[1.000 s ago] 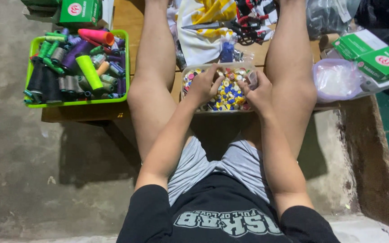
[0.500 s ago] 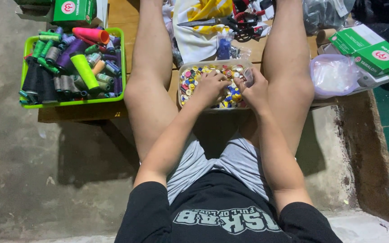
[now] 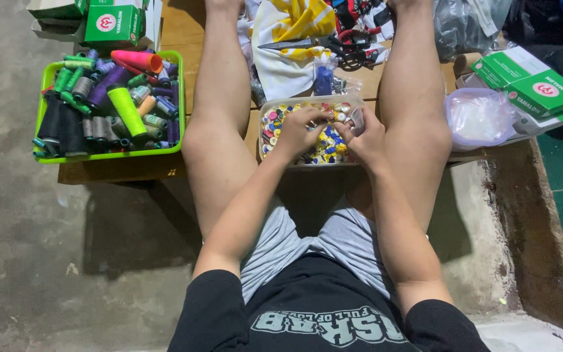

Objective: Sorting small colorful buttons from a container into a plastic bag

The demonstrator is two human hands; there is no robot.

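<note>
A clear plastic box [image 3: 275,104] full of small coloured buttons sits between my knees on a wooden board. My left hand [image 3: 298,133] rests in the buttons with fingers curled, its fingertips pinching at something small near the box's middle. My right hand [image 3: 363,137] is at the box's right side, fingers bent and meeting the left fingertips. What is held between them is too small to make out.
A green tray [image 3: 109,155] of thread spools stands at the left. Green boxes [image 3: 529,85] and a plastic bag [image 3: 477,117] lie at the right. Scissors [image 3: 314,44] and yellow-white cloth [image 3: 288,32] lie beyond the button box. Concrete floor lies to the left.
Both hands stayed over the button box; the fingertips have drawn together near the box's middle right. The view has shifted slightly.
</note>
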